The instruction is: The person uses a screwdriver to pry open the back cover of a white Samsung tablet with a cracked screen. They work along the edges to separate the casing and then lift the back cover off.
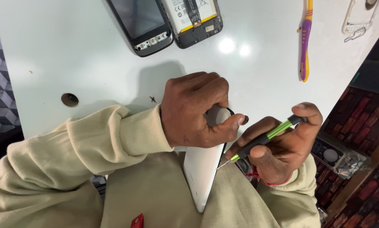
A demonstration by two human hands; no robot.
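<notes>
**Here, a white phone held on edge, a screwdriver at its side**

Broadly, we worked at a white surface (92, 63) that filled most of the view, with our cream sleeves coming in from below. Far up the surface lay two opened phone pieces side by side: a dark screen frame (141, 23) and a back half with its battery showing (192, 19). To the right of them, well apart, lay a yellow and purple toothbrush (305, 40).

Nearer to us we held a white phone (202, 169) up on its long edge, over our lap at the near rim of the surface. Our left hand (196, 110) was closed round its upper end, thumb pressed across the top corner. Our right hand (282, 145) was wrapped tight on a green and black screwdriver (263, 139), forefinger capping its far end, and the fine tip sat just at the phone's right edge, about midway down; whether it touched the seam we could not tell.

We judged the step in hand to be working at that side edge of the phone with the tip. The next move, as we saw it, called for a steady left grip and light, exact pressure from the right, lest the tip slip.

Smallest of all, a round hole (70, 100) and a tiny dark speck (152, 99) marked the surface.
</notes>
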